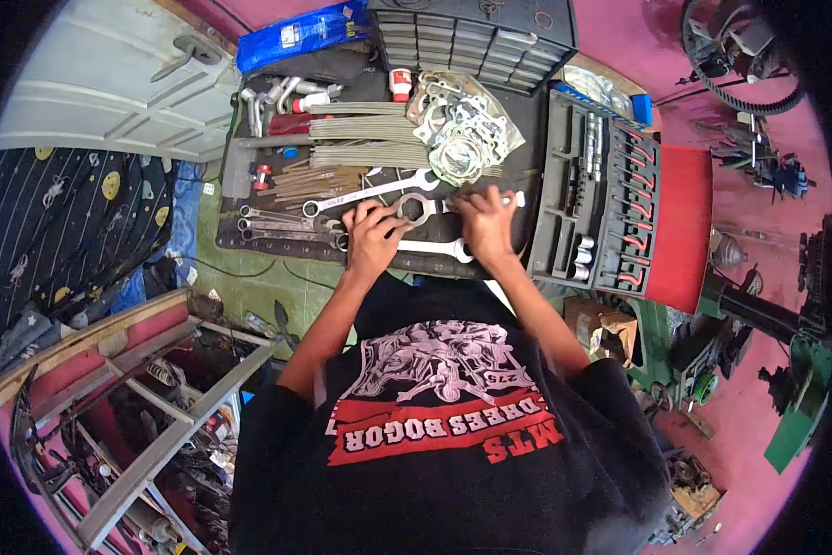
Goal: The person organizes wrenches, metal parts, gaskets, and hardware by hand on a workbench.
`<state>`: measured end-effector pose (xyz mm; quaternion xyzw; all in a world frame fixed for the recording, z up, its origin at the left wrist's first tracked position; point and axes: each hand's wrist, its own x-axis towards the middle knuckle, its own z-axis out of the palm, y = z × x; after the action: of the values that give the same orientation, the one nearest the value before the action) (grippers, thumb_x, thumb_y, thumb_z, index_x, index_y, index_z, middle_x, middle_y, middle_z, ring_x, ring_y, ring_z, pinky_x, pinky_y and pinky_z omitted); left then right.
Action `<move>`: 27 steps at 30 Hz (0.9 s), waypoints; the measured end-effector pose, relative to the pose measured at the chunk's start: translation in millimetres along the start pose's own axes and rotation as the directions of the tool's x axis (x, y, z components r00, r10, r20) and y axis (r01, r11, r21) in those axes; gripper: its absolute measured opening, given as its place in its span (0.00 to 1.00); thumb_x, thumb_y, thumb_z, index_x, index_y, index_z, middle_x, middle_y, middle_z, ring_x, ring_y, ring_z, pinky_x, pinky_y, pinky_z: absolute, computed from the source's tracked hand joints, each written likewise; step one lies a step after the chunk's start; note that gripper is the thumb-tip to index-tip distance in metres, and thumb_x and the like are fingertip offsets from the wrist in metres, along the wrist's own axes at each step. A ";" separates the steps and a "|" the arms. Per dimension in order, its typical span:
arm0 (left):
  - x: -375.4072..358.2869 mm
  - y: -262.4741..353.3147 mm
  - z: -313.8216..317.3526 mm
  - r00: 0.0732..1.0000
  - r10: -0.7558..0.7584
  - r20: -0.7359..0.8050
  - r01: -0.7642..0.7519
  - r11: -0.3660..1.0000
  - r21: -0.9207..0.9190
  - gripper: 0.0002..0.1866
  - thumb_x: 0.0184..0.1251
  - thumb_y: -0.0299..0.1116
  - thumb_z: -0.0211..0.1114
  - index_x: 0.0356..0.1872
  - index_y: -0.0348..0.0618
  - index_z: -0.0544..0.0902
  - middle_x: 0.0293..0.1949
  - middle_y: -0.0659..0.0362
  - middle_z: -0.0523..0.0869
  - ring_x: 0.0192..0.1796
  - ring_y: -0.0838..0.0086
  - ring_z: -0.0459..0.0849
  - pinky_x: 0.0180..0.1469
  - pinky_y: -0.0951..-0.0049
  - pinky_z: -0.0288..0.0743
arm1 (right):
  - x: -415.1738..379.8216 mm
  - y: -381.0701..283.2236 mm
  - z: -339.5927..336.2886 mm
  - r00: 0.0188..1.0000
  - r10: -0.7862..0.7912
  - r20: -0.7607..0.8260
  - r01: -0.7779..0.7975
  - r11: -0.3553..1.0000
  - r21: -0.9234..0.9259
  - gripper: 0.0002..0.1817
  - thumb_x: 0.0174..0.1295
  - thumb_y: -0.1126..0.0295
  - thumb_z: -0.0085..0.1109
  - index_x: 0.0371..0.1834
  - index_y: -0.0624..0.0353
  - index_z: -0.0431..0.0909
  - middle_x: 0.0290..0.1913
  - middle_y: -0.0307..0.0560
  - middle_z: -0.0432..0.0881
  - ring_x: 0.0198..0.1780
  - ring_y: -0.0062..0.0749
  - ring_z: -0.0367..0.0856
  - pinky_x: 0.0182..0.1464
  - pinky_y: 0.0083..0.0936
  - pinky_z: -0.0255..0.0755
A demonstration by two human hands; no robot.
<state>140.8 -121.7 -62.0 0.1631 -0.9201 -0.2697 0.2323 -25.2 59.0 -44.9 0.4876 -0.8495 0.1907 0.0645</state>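
Note:
My left hand (371,242) is at the front of the dark mat, its fingers bent over the ring end of a large combination wrench (417,211). My right hand (486,226) is closed over the same wrench's shank, and the metal end shows past its fingers. Just below lies another wrench (425,247), between my two wrists. A long combination wrench (369,192) lies above my left hand. Several smaller wrenches (282,225) are lined up to the left. The undersides of my fingers are hidden.
Bundles of thin rods (369,129) and a bag of gaskets (467,129) lie behind my hands. An open tool case (591,194) with red-handled tools stands right. Small drawers (476,42) are at the back. A metal-framed rack (157,435) stands lower left.

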 end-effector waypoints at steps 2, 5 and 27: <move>-1.5 -5.4 1.9 1.000 -0.009 0.011 0.009 1.000 0.006 0.08 0.50 0.32 0.78 0.34 0.49 0.93 0.46 0.66 0.91 0.55 0.68 0.81 0.59 0.59 0.63 | 5.9 -14.5 22.4 0.999 -0.049 -0.009 0.049 0.998 0.030 0.17 0.51 0.74 0.64 0.46 0.49 0.90 0.40 0.36 0.86 0.54 0.36 0.76 0.60 0.54 0.60; -1.1 -4.2 -0.5 1.000 -0.007 0.023 0.007 1.000 0.023 0.08 0.49 0.32 0.78 0.33 0.48 0.93 0.46 0.66 0.91 0.56 0.67 0.81 0.59 0.58 0.64 | 22.2 -29.2 24.5 0.999 -0.036 0.006 0.035 0.997 0.075 0.16 0.52 0.74 0.64 0.44 0.49 0.90 0.38 0.35 0.86 0.54 0.36 0.76 0.60 0.53 0.59; -6.3 -2.0 4.9 0.999 -0.016 -0.044 0.022 0.990 0.136 0.06 0.53 0.37 0.76 0.31 0.52 0.91 0.40 0.70 0.90 0.53 0.68 0.80 0.59 0.54 0.60 | 59.5 -45.5 23.5 0.939 -0.309 0.147 0.309 0.951 0.024 0.10 0.57 0.66 0.63 0.40 0.47 0.89 0.43 0.34 0.82 0.57 0.35 0.74 0.62 0.54 0.61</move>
<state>143.8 -118.5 -68.9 0.1929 -0.9297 -0.2048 0.2376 -15.4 -18.5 -37.0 0.6279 -0.7648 0.1412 0.0300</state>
